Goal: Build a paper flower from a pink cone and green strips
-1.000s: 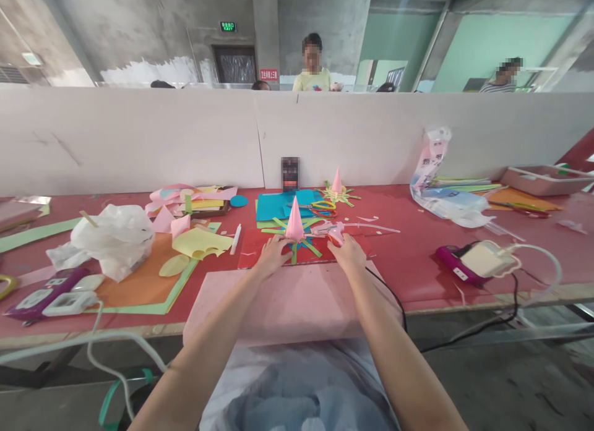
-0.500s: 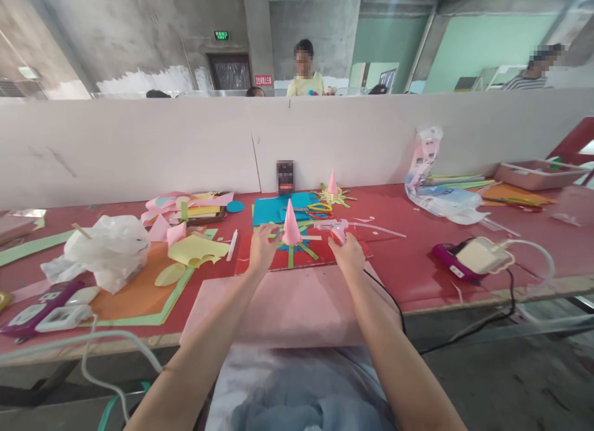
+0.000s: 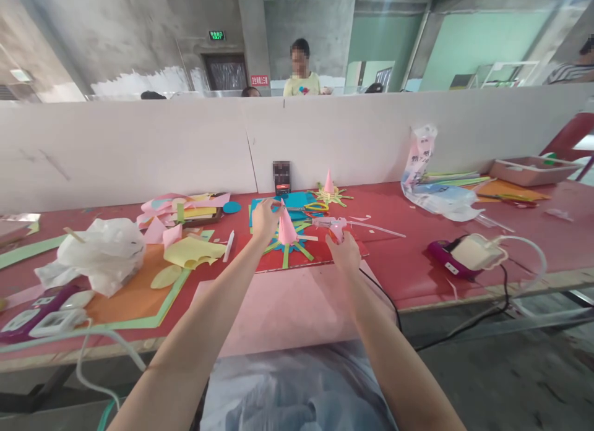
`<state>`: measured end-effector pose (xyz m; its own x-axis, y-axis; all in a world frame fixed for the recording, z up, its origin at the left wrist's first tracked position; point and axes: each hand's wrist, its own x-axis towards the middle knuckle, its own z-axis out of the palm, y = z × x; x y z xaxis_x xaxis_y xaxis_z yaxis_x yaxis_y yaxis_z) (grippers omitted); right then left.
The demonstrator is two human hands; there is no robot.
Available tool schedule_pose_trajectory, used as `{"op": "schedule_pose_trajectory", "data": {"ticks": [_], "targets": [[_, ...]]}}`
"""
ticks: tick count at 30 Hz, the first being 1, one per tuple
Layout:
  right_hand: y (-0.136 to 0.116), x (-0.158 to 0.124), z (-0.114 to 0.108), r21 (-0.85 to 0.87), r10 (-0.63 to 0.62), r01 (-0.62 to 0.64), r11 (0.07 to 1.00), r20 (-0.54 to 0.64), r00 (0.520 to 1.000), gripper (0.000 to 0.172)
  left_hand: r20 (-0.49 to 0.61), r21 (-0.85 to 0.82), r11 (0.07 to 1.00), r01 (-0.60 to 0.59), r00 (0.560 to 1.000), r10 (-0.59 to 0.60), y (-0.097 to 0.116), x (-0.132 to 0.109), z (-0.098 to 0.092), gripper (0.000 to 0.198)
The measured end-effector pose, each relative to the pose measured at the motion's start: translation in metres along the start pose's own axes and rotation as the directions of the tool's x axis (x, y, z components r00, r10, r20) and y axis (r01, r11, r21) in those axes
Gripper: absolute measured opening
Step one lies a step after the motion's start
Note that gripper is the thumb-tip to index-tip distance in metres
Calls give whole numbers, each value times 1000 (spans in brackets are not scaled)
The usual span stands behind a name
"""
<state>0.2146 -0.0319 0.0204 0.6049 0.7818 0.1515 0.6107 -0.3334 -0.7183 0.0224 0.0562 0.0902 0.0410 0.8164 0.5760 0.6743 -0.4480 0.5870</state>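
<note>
A pink paper cone (image 3: 286, 229) stands on a blue paper shape with green strips (image 3: 304, 251) spreading out from it like rays. At the cone's tip, my left hand (image 3: 266, 219) has its fingertips closed in a pinch. My right hand (image 3: 346, 248) grips a pink glue gun (image 3: 338, 226), its nozzle pointing left toward the cone and a clear glue stick (image 3: 378, 228) trailing from its back. Under the cone lies a red sheet (image 3: 320, 258). Scissors with yellow handles (image 3: 316, 206) rest on blue paper (image 3: 297, 199) behind it.
A second pink cone on green strips (image 3: 329, 185) stands behind, near a phone (image 3: 281, 177) leaning on the white partition (image 3: 185, 146). Paper scraps (image 3: 190, 251) and a white plastic bag (image 3: 99, 251) lie left. A purple power strip (image 3: 452, 261) sits right; a black cord (image 3: 380, 290) runs by my right arm.
My left hand has risen from beside the cone's base to its tip, and the cone now leans slightly left. The glue gun stays in my right hand, almost in place.
</note>
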Motion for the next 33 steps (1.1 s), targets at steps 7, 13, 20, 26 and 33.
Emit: {"op": "schedule_pose_trajectory", "data": {"ticks": [7,13,20,26,33], "targets": [[-1,-1,-1,7,-23,24,1000,-84,996,60,-23,-48,997,-57,998,56,10,9,-14,16],[2,0,2,6,-60,61,998,-84,995,56,103,-72,993,-96,989,103,7,5,-9,16],[4,0,13,-28,-129,128,991,-48,990,46,-34,-43,998,-36,999,34,-40,-57,4,19],[3,-1,13,25,-104,104,994,-10,995,43,122,-64,997,-51,991,58,-75,-90,10,29],[4,2,11,68,-107,105,992,21,994,34,359,36,995,-89,931,70,-65,-94,15,24]]}}
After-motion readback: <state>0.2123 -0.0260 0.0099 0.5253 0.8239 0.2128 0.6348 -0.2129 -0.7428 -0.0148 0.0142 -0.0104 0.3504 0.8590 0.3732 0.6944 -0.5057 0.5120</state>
